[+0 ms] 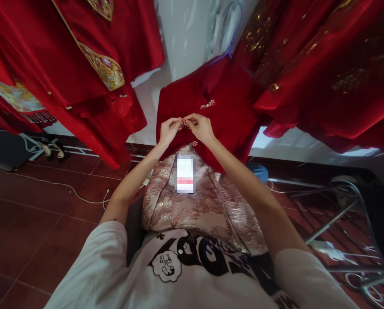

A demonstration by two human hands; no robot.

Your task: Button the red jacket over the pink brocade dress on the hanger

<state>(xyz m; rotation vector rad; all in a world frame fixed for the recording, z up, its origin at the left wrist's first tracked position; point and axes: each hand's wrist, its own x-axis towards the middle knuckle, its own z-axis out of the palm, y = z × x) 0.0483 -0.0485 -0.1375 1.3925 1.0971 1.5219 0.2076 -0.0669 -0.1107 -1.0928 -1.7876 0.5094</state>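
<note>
A red jacket (230,86) hangs in front of me on a blue hanger (226,52), its lower part resting over a pink brocade cover (160,193). Both my hands meet at the jacket's front edge. My left hand (169,130) and my right hand (200,126) pinch a small jewelled button (184,122) from either side, their fingertips almost touching. Another jewelled button (207,104) shows above the hands, and one more jewelled button (195,143) just below them. Fingers partly hide the button between them.
A phone (185,174) with a blurred screen lies on the brocade. Red embroidered garments (108,56) hang at left, and more red garments (333,77) at right. A metal frame (336,214) stands at lower right. A white cable (72,189) crosses the tiled floor near shoes (53,151).
</note>
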